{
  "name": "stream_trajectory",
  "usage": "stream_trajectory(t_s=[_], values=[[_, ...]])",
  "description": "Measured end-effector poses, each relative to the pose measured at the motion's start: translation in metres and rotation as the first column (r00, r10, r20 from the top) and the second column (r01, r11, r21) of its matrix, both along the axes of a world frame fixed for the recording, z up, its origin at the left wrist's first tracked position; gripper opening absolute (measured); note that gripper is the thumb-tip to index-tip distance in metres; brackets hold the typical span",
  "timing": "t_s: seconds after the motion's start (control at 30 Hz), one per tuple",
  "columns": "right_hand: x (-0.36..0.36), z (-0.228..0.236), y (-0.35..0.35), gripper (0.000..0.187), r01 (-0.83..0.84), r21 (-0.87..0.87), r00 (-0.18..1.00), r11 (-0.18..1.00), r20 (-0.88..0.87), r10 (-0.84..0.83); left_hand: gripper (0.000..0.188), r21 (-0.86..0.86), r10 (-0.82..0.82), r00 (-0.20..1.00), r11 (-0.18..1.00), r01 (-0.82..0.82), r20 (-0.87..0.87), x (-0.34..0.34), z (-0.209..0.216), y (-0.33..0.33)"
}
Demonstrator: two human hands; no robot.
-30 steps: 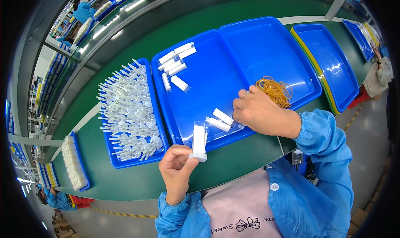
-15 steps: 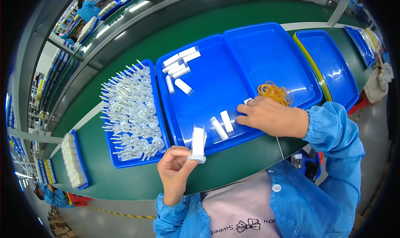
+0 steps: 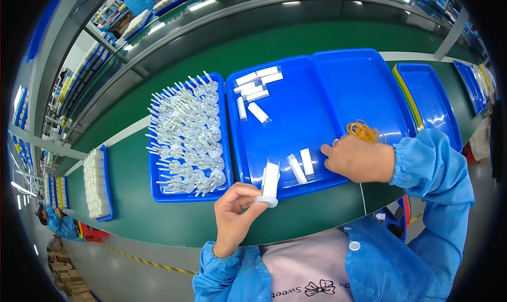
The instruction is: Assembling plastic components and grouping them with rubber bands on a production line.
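My left hand (image 3: 237,215) pinches a white block in a clear sleeve (image 3: 271,178), upright on a translucent round cap. A thin white strip shows beside the block. The hand is over the front edge of the big blue tray (image 3: 288,104). Inside that tray, my right hand (image 3: 362,158) is bent with its fingers curled down. A small white spot shows at its knuckles; what its fingertips hold is hidden. Close to its fingers lie a white block (image 3: 306,161) and a white sleeved piece (image 3: 296,169). Orange rubber bands (image 3: 363,131) lie just beyond this hand.
Several white sleeved pieces (image 3: 257,94) lie in the tray's far left corner. To the left, a blue tray (image 3: 228,143) holds many translucent stemmed parts (image 3: 187,133). Stacked blue trays (image 3: 430,98) stand at right. A tray of white pieces (image 3: 95,183) is far left.
The view has shifted, so the trays appear farther right. The sleeved block in my left hand has turned slightly and risen a little. My right hand keeps nearly the same place beside the rubber bands.
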State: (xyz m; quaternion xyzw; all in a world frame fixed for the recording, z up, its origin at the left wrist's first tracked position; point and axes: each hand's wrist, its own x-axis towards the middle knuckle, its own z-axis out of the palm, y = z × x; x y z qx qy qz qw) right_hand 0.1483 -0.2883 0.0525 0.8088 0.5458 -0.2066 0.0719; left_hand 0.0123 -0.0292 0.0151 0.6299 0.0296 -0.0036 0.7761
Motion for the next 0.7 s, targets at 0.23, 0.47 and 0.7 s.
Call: stream_trajectory(t_s=[0.23,0.47,0.7], values=[[-0.009,0.009,-0.008,0.019,0.008,0.156,0.993,0.988,0.113,-0.026,0.017,0.118,0.029,0.996,0.992,-0.039,0.086,-0.004,-0.004,0.002],[-0.020,-0.006,-0.025,0.040,0.123,0.308,0.975,0.943,0.141,-0.173,0.016,0.266,-0.077,0.980,0.964,0.026,0.181,0.002,-0.001,-0.004],[-0.001,-0.008,-0.019,0.025,0.185,0.650,0.945,0.737,0.089,-0.316,0.013,0.384,-0.082,0.963,0.923,-0.024,0.258,0.002,0.009,-0.016]])
